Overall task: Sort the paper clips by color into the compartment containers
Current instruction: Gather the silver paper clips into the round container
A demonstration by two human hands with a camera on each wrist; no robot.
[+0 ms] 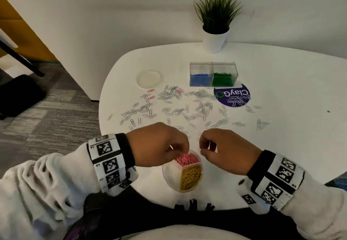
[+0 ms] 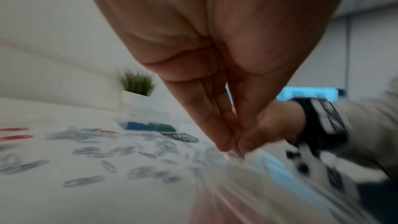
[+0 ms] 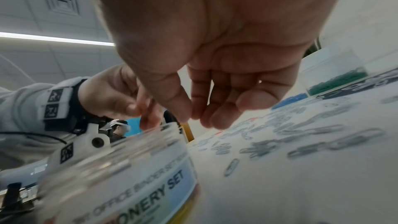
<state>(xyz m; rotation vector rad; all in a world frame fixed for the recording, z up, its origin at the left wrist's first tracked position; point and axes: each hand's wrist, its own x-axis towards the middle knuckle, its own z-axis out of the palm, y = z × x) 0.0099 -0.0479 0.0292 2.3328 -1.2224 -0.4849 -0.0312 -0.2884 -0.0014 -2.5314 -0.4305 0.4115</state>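
Pink clips [image 1: 186, 160] just beneath left grip [image 1: 159, 145]

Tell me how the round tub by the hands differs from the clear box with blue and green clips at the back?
The round tub is a cylinder with wedge compartments; the clear box is rectangular with two side-by-side halves. The tub holds pink and yellow clips, the box blue and green. The tub sits at the near edge under the left hand; the box stands farther back, near the potted plant, untouched. Both are see-through plastic and lidless.
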